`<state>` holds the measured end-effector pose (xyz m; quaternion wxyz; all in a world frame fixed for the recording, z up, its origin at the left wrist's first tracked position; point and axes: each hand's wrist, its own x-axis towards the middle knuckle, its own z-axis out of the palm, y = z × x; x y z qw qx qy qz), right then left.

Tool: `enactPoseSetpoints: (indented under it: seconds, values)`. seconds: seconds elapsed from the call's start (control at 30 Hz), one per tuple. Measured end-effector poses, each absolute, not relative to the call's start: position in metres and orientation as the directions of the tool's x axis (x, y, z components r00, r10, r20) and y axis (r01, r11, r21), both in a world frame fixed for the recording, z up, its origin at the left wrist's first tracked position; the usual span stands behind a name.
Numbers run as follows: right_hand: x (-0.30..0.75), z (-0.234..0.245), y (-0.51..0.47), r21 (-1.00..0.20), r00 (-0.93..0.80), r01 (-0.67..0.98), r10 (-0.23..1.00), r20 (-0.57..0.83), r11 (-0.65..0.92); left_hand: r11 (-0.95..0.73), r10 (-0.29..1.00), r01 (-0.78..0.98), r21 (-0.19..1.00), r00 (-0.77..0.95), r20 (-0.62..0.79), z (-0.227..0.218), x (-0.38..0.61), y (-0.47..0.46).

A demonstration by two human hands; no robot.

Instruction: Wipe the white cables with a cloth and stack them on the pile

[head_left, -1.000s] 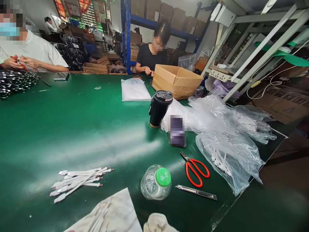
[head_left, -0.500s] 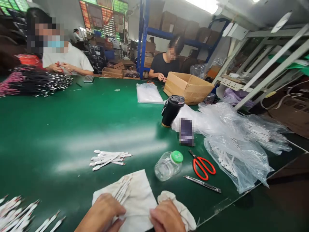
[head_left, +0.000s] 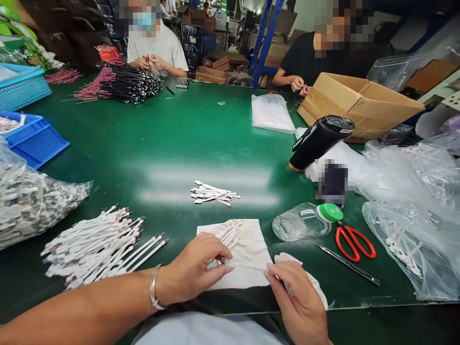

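My left hand and my right hand together pinch one thin white strip over a stained white cloth at the table's near edge. The left fingers grip its left end, the right fingers its right end. A few more white strips lie on the cloth just beyond my left hand. A small bundle of strips rests further out. A large heap of red-tipped white strips lies to the left of my left arm.
A clear jar with a green lid lies on its side beside red scissors and a metal blade. A black tumbler, plastic bags, a cardboard box, blue trays. Two people work across the green table.
The view has swung down and left. My hands, absent one second ago, then came onto the cloth and now hold a single strip between them.
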<state>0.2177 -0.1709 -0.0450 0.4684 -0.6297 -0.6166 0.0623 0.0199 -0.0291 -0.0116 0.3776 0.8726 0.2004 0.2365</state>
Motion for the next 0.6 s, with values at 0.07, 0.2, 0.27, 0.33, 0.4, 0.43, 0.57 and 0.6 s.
enactPoseSetpoints:
  seconds: [0.07, 0.2, 0.27, 0.33, 0.4, 0.43, 0.57, 0.6]
  values:
    - [0.219, -0.043, -0.169, -0.681, 0.239, 0.705, 0.84, 0.488, 0.195, -0.606, 0.543, 0.165, 0.778, 0.801, 0.253, -0.013, 0.019, -0.028]
    - [0.22, -0.038, -0.169, -0.745, 0.275, 0.648, 0.865, 0.421, 0.157, -0.542, 0.545, 0.176, 0.822, 0.818, 0.184, -0.009, 0.019, -0.027]
    - [0.217, -0.034, -0.169, -0.812, 0.324, 0.576, 0.886, 0.331, 0.093, -0.478, 0.55, 0.188, 0.858, 0.826, 0.125, -0.005, 0.019, -0.028]
    - [0.212, -0.03, -0.169, -0.887, 0.409, 0.461, 0.894, 0.183, -0.029, -0.381, 0.556, 0.203, 0.902, 0.829, 0.048, -0.002, 0.02, -0.029]
    - [0.206, -0.026, -0.167, -0.94, 0.492, 0.304, 0.87, 0.013, -0.157, -0.282, 0.556, 0.223, 0.933, 0.831, -0.03, 0.0, 0.02, -0.03]
    - [0.204, -0.025, -0.166, -0.953, 0.517, 0.226, 0.854, -0.057, -0.2, -0.244, 0.555, 0.232, 0.942, 0.83, -0.061, -0.001, 0.02, -0.03]
    - [0.204, -0.027, -0.16, -0.965, 0.523, 0.038, 0.828, -0.202, -0.259, -0.149, 0.549, 0.263, 0.953, 0.824, -0.141, -0.002, 0.019, -0.03]
    - [0.205, -0.028, -0.158, -0.965, 0.512, 0.019, 0.831, -0.216, -0.263, -0.139, 0.549, 0.269, 0.953, 0.822, -0.152, -0.002, 0.019, -0.03]
